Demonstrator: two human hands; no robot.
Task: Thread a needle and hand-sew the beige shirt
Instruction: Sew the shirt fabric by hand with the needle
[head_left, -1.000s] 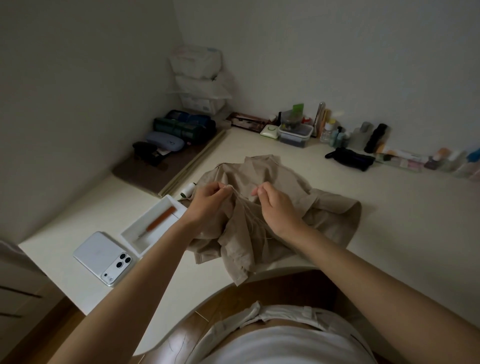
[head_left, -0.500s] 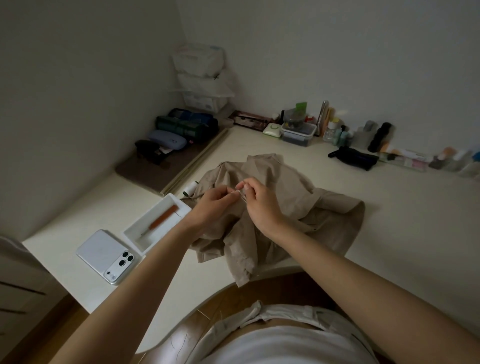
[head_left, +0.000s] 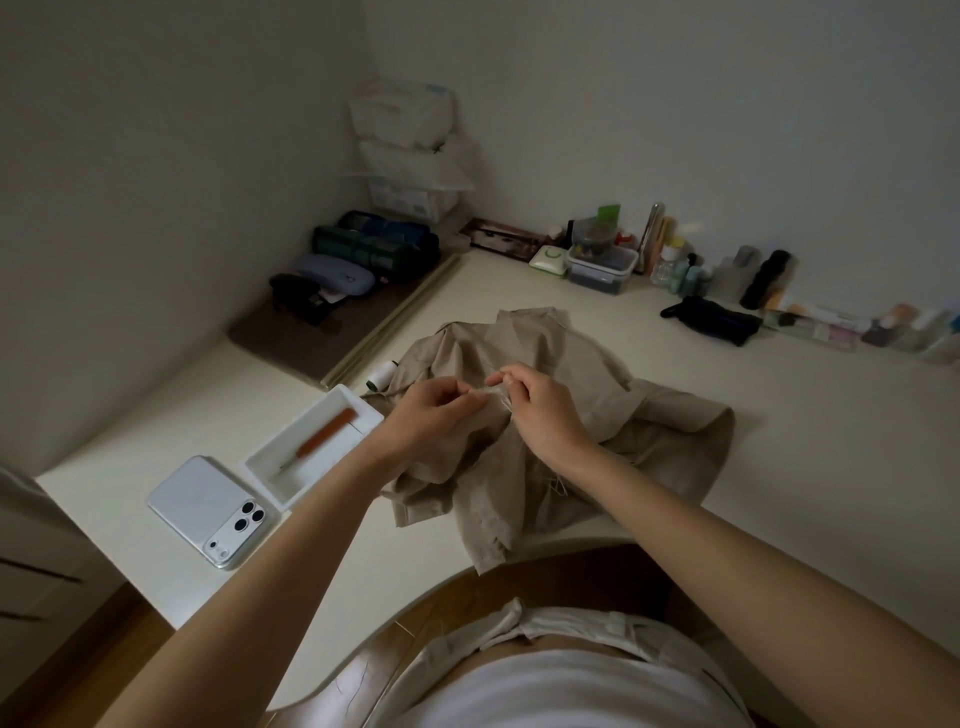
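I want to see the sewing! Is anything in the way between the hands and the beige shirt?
Nothing visible is. The left hand and right hand are both right on the shirt, fingertips pinching together at a fold of cloth. The thread spool and white tray sit off to the left side.

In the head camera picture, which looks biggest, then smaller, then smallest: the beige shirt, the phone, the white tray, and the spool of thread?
1. beige shirt, by far the biggest.
2. phone and white tray: they look about alike, and the phone lies nearer the camera, so I won't rank them.
3. spool of thread, smallest.
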